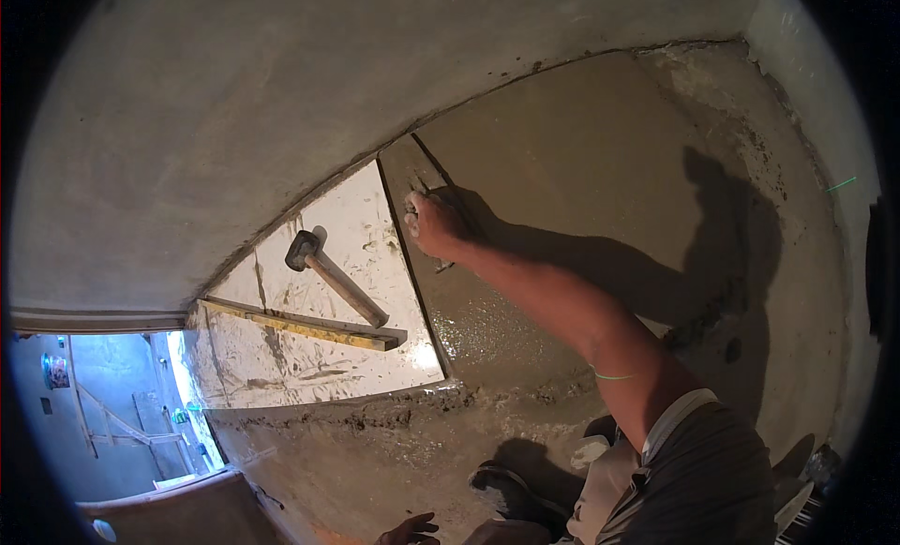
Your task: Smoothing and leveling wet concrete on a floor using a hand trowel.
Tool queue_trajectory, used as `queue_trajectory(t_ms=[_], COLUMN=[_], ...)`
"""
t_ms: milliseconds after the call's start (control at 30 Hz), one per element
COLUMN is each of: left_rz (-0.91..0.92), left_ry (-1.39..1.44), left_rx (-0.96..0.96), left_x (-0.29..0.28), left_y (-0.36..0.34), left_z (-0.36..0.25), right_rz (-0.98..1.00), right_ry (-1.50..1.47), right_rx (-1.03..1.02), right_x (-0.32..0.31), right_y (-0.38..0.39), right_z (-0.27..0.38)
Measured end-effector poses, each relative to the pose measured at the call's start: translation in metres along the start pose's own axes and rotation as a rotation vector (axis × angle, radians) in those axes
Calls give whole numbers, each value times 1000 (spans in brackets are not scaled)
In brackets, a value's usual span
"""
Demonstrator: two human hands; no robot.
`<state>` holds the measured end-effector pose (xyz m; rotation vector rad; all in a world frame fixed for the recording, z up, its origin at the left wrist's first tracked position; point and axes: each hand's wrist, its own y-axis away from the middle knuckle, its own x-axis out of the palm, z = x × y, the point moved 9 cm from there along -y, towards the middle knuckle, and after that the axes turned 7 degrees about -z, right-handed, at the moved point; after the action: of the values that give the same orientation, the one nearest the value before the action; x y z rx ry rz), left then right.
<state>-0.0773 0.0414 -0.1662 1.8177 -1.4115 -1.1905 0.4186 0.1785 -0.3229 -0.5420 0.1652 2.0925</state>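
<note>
My right hand [433, 224] reaches far across the floor, its fingers wrapped round the handle of a flat trowel [421, 183]. The trowel lies against wet grey mortar [487, 320], just beside the edge of the white tiles [361, 217]; my hand hides much of it. At the bottom edge of the view is my left hand [409, 530], partly cut off, its fingers apart and nothing visible in them. On the tiles lies a mallet [333, 278] with a black head and wooden handle. A yellow spirit level [300, 328] rests close by the mallet.
A plastered wall [187, 151] runs along the far side of the tiles and mortar. Smoothed mortar [572, 142] spreads to the right, partly under my shadow. My shoe [511, 493] is on the rough floor. At the left, a bright doorway [112, 414] opens beyond the tiles.
</note>
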Motion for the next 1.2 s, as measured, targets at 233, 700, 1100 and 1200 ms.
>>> queue_trajectory(t_ms=[233, 700, 1100, 1200], left_rz=[-2, -115, -183, -163], left_ry=[-28, -336, -434, -409], left_rx=[-53, 76, 123, 126], left_x=[2, -9, -15, -13], left_y=[-6, -34, -31, -23], left_z=[2, -9, -34, -19], right_rz=[-59, -549, -281, -100], right_ry=[65, 70, -386, -230], right_rx=[45, 391, 320, 336], right_x=[-74, -429, -377, -315], right_y=[-17, 41, 82, 90], right_z=[-52, -213, -208, -164])
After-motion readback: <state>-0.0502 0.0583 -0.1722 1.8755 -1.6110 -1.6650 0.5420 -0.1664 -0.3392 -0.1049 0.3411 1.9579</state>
